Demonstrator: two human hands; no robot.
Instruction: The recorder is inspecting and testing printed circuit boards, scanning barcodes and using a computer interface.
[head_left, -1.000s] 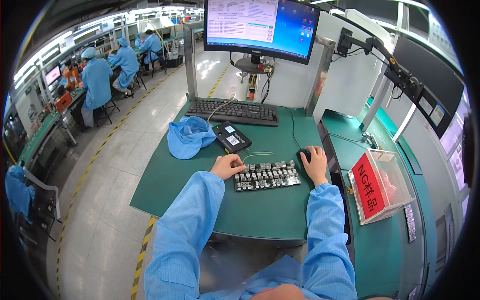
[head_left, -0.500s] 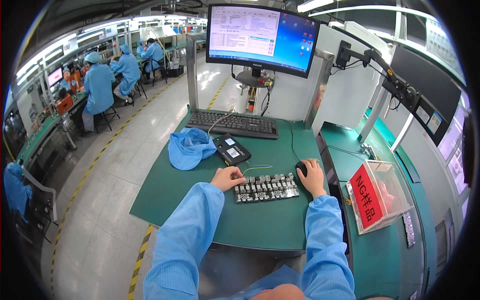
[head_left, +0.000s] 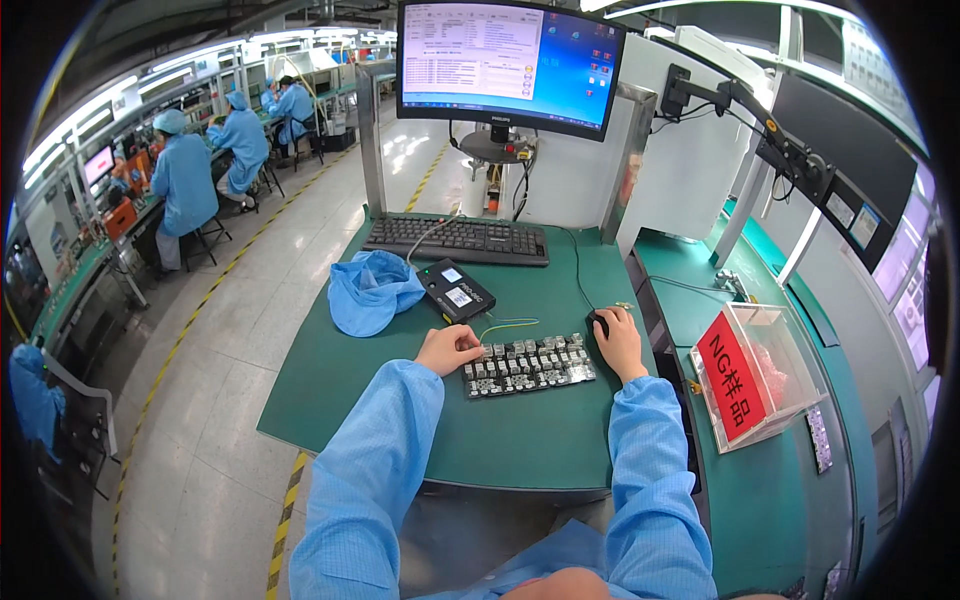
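Note:
A panel of small circuit modules, dark with silvery metal parts in rows, lies on the green table. At its upper left corner my left hand is closed in a pinch. A thin yellow-green wire loops from a black box down to those fingertips; its end is hidden there. My right hand rests over a black computer mouse, fingers curved on it, just right of the panel.
Behind the box are a black keyboard and a monitor on a stand. A blue cap lies left of the box. On the right bench stands a clear box with a red label. Several people in blue sit far left.
The whole view has shifted slightly, with the table's things a little higher and further left. Small green marks in the monitor's window now look yellowish. Both hands keep their places.

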